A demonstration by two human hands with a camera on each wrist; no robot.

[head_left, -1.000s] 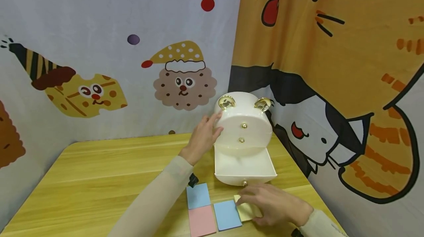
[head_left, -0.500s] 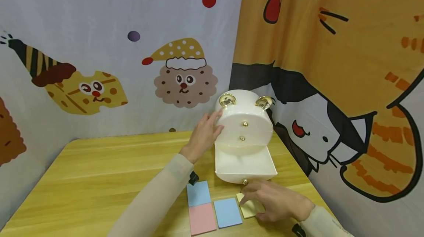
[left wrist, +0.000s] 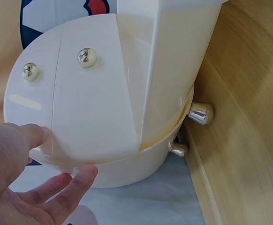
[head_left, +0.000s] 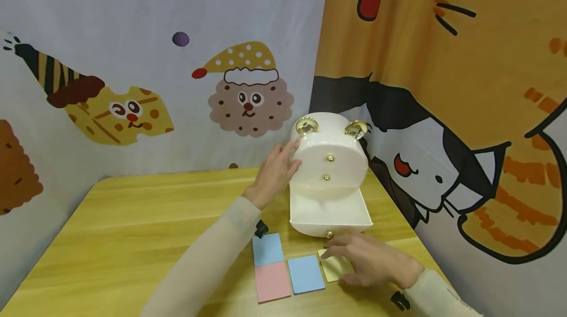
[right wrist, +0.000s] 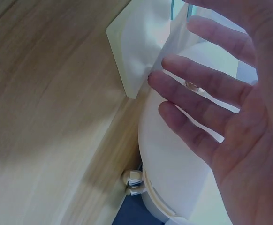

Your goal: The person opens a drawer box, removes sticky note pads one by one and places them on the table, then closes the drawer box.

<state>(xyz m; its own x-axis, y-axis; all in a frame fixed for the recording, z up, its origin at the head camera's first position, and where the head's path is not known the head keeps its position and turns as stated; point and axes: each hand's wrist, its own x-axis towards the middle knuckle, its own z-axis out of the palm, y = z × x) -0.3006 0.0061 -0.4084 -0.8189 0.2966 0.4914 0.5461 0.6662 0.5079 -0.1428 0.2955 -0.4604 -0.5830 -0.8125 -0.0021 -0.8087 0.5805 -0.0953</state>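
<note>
A white drawer box [head_left: 328,120] with gold ears stands on the table, its bottom drawer [head_left: 330,206] pulled out. My left hand [head_left: 274,169] touches the box's left side; in the left wrist view its thumb [left wrist: 35,136] lies on the front face and other fingertips [left wrist: 87,173] are at the side. Before the drawer lies a yellow sticky-note pad [head_left: 334,271]. My right hand [head_left: 376,260] is over that pad, partly covering it. Several fingers [right wrist: 202,82] look extended and spread in the right wrist view, where the thumb is not visible.
Left of the yellow pad lie a blue square pad [head_left: 305,275], a pink pad [head_left: 272,282] and another blue pad [head_left: 267,249]. Gold knobs [head_left: 330,158] stick out of the box front. Printed curtains [head_left: 248,7] rise behind the wooden table [head_left: 155,218].
The yellow pad has shifted slightly right with my right hand, and a narrow gap now separates it from the blue pad. My left hand stays at the box. The head view has tilted down a little.
</note>
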